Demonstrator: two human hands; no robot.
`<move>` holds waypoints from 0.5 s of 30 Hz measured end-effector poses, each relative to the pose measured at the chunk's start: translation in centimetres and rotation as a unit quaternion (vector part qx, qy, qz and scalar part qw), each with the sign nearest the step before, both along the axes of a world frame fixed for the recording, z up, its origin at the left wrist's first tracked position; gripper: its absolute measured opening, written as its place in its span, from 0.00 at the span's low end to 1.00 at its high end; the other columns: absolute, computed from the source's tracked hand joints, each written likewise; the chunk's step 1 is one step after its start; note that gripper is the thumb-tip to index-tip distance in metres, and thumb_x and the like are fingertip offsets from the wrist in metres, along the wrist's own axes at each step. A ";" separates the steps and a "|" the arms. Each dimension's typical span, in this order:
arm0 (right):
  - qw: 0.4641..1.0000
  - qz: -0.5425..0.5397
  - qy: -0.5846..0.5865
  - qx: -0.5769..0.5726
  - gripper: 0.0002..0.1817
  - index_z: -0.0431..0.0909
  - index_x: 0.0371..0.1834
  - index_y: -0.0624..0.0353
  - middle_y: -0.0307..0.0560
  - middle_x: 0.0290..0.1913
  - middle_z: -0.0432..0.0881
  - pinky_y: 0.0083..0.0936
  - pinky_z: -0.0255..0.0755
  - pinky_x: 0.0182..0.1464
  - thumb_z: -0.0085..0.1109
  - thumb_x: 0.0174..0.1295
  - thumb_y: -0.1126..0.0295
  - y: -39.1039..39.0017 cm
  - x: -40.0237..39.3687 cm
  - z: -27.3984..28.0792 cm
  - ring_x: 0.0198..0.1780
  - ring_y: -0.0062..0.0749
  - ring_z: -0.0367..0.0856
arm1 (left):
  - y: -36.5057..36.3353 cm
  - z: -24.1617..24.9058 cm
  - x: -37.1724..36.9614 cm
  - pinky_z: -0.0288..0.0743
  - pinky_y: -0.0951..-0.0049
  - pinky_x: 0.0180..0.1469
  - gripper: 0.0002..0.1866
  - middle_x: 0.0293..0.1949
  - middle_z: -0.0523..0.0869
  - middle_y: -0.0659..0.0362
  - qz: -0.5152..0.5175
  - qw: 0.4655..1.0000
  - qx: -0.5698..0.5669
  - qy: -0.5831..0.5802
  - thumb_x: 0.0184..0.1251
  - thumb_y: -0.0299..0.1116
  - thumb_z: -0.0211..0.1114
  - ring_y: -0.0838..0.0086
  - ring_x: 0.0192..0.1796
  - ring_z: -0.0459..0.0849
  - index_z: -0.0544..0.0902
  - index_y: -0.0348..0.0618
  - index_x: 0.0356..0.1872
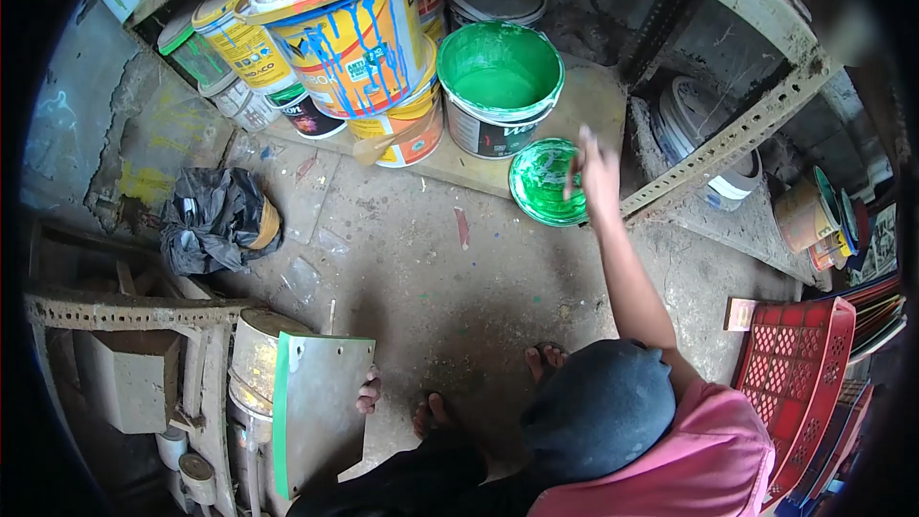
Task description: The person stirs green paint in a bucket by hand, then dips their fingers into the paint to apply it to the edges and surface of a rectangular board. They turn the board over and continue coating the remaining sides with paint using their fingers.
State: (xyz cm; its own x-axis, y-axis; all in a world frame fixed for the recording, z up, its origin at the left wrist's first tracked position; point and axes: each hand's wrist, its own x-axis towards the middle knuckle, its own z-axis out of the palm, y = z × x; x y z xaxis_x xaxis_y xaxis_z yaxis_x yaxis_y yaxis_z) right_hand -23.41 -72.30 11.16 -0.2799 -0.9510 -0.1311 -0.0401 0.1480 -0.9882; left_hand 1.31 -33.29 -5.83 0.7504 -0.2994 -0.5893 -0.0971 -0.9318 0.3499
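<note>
My left hand [369,391] grips the right edge of a flat grey panel [325,402] with a green strip along its left side; only the fingers show. My right hand [595,172] is stretched forward beside a round lid [546,182] smeared with green paint. Its fingers look spread, with nothing visible between them. Just behind the lid stands an open bucket [493,134] of green paint on a low shelf board. The lid lies at the front edge of that board, partly covered by my fingers.
Stacked paint buckets [349,48] fill the shelf at the upper left. A black plastic bag [215,220] lies on the floor at left. To the right are a perforated metal beam [737,134] and a red crate [795,373]. A dark cap [598,412] fills the lower centre.
</note>
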 end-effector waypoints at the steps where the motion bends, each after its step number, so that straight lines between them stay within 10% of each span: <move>1: 0.999 0.006 -0.021 0.033 0.24 0.72 0.28 0.63 0.41 0.14 0.69 0.23 0.60 0.10 0.46 0.68 0.50 2.5 -0.3 -2.0 0.08 0.25 0.65 | -0.1 0.1 -0.1 0.44 0.57 0.70 0.37 0.60 0.71 0.50 0.001 1.000 -0.002 0.000 0.63 0.64 0.49 0.58 0.68 0.59 0.72 0.40 0.58; 5: 0.944 0.021 -0.089 0.316 0.29 0.73 0.31 0.60 0.36 0.16 0.69 0.20 0.59 0.12 0.43 0.66 0.41 8.4 -0.6 -7.0 0.12 0.20 0.67 | 0.0 0.6 -0.6 0.45 0.57 0.70 0.36 0.59 0.72 0.50 0.012 1.000 -0.008 -0.002 0.64 0.64 0.49 0.58 0.68 0.59 0.72 0.40 0.58; 15: 0.986 -0.162 -0.023 0.020 0.16 0.73 0.21 0.64 0.31 0.14 0.66 0.19 0.55 0.19 0.57 0.64 0.65 5.6 1.2 -10.5 0.17 0.13 0.61 | -4.7 3.0 0.4 0.48 0.57 0.68 0.35 0.57 0.72 0.51 0.030 0.999 -0.017 0.036 0.64 0.63 0.50 0.59 0.67 0.60 0.72 0.40 0.58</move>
